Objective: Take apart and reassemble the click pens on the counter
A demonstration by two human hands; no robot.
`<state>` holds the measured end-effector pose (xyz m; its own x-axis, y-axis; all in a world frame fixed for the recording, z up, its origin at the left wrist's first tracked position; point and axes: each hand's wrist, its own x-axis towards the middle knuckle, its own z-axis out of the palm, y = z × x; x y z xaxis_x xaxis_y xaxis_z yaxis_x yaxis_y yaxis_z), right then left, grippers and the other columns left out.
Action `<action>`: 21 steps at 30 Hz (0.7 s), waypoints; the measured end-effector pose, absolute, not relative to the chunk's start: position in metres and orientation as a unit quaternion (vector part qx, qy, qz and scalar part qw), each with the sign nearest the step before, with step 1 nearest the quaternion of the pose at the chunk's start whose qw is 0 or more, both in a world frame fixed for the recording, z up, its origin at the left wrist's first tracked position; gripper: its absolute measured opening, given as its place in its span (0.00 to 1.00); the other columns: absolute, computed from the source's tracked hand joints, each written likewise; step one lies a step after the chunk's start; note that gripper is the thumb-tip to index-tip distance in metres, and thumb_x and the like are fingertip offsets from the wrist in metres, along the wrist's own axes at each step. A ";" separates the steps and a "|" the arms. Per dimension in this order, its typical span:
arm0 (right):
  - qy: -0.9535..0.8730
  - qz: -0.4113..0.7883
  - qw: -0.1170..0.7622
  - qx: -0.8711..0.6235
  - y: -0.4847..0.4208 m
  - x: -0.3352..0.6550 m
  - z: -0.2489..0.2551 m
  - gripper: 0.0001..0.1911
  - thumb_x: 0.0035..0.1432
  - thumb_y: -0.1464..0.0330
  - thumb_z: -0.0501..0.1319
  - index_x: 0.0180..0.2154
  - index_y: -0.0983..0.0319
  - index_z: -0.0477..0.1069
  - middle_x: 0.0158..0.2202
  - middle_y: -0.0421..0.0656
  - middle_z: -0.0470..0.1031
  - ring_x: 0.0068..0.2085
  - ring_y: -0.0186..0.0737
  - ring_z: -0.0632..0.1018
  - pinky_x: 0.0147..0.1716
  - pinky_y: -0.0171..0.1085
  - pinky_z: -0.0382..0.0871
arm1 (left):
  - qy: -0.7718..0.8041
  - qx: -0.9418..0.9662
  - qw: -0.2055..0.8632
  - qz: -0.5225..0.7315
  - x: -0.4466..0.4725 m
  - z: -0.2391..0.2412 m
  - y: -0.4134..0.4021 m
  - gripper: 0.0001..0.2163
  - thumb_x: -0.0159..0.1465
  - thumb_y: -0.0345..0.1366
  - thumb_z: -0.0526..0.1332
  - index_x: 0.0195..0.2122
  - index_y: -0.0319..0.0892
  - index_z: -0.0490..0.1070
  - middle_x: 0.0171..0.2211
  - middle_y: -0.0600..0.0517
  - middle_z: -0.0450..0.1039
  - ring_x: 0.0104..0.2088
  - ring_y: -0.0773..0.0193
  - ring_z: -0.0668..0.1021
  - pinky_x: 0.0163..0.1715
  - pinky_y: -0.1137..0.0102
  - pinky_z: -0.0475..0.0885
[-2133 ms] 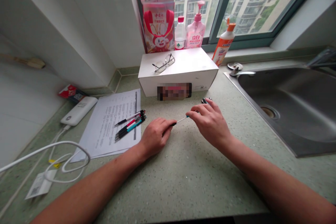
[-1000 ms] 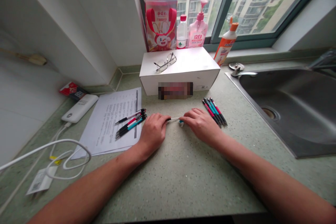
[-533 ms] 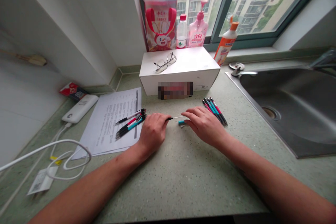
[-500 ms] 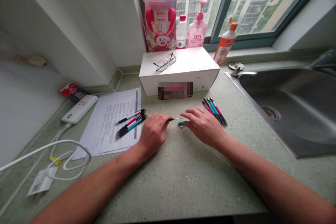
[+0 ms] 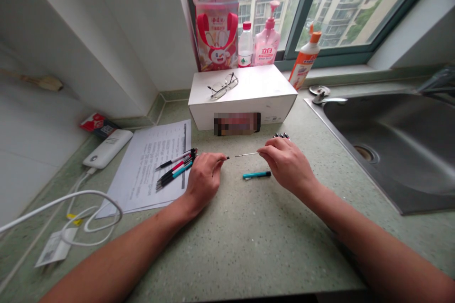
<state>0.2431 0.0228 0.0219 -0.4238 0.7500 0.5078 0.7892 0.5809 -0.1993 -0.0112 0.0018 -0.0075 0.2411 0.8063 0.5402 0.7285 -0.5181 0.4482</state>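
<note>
My left hand (image 5: 204, 177) is closed on a black pen part, whose tip (image 5: 226, 157) sticks out of my fingers to the right. My right hand (image 5: 287, 164) pinches a thin pen refill (image 5: 246, 155) that points left toward that tip, a small gap apart. A teal pen barrel (image 5: 256, 175) lies loose on the green counter (image 5: 249, 232) just below my right hand. Several whole pens (image 5: 177, 167) lie on a printed sheet (image 5: 152, 163) left of my left hand. More pens (image 5: 281, 135) peek out behind my right hand.
A white box (image 5: 243, 95) with glasses (image 5: 222, 85) on it stands behind my hands. A red bag (image 5: 215, 33) and bottles (image 5: 266, 40) line the sill. A steel sink (image 5: 394, 142) is at the right. A power bank (image 5: 107, 148) and white cable (image 5: 76, 210) lie at the left.
The refill has come out of the black part in my left hand; my right hand drew it to the right. The teal barrel now lies free on the counter.
</note>
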 end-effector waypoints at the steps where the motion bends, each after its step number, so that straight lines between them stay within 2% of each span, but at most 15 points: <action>1: -0.845 -0.026 0.286 -0.451 0.022 0.242 0.022 0.13 0.69 0.69 0.54 0.39 0.60 0.79 0.39 0.49 0.76 0.39 0.45 0.73 0.39 0.44 0.67 | 0.483 0.789 0.057 0.374 -0.011 -0.006 0.001 0.07 0.69 0.27 0.56 0.43 0.44 0.71 0.37 0.50 0.77 0.39 0.58 0.76 0.42 0.62 0.71; 8: -0.865 0.015 0.264 -0.425 0.016 0.236 0.023 0.12 0.70 0.69 0.56 0.38 0.60 0.79 0.36 0.47 0.75 0.39 0.44 0.72 0.40 0.42 0.66 | 0.477 0.786 0.088 0.384 -0.011 -0.003 -0.001 0.10 0.69 0.25 0.54 0.40 0.44 0.74 0.38 0.49 0.77 0.40 0.58 0.76 0.43 0.61 0.72; 15: -0.877 0.011 0.246 -0.413 0.015 0.236 0.024 0.12 0.69 0.68 0.57 0.38 0.60 0.79 0.36 0.46 0.76 0.38 0.43 0.71 0.39 0.42 0.63 | 0.475 0.785 0.084 0.388 -0.009 0.000 -0.001 0.07 0.68 0.32 0.58 0.45 0.43 0.72 0.41 0.47 0.75 0.43 0.57 0.76 0.46 0.60 0.72; 21: -0.880 0.024 0.237 -0.410 0.013 0.234 0.023 0.11 0.68 0.70 0.57 0.39 0.60 0.79 0.35 0.45 0.76 0.38 0.43 0.72 0.39 0.42 0.63 | 0.463 0.798 0.088 0.376 -0.008 -0.002 -0.002 0.04 0.69 0.34 0.60 0.42 0.43 0.74 0.38 0.48 0.76 0.41 0.58 0.76 0.44 0.60 0.72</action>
<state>0.2339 0.0125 0.0231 -0.5513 0.7335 0.3976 0.7103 0.6626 -0.2376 -0.0075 -0.0021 -0.0015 0.2881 0.8052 0.5183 0.6727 -0.5554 0.4889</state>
